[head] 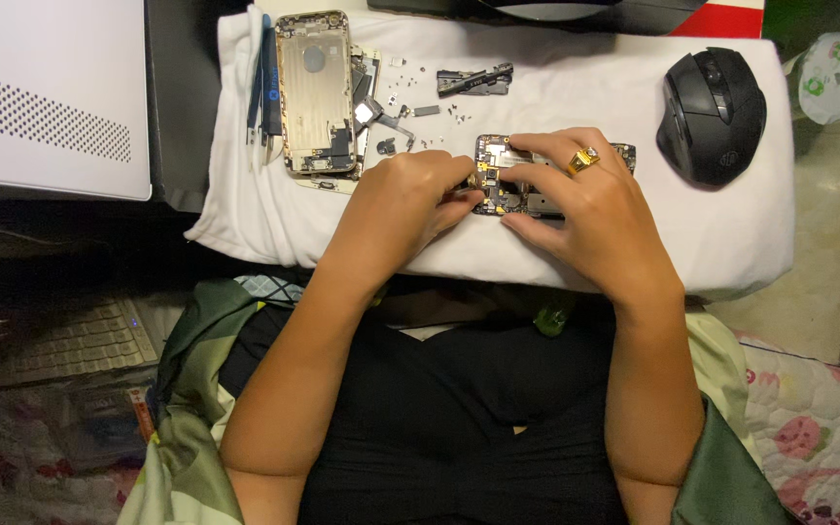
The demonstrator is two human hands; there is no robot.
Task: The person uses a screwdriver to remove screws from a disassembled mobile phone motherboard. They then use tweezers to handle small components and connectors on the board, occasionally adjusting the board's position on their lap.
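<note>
Both hands pinch the circuit board (pixel 522 185): left hand (pixel 410 194) at 9 o'clock, right hand (pixel 561 199) at 3. Keep pressure light (2 loose screws (pixel 459 115) at 11).

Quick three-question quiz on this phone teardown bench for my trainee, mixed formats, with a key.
1. True or false: both hands touch the circuit board.
2. Which hand wears the gold ring? A left hand B right hand
3. Fill in: the computer mouse is coloured ____.

Key: 1 true. 2 B. 3 black.
</note>
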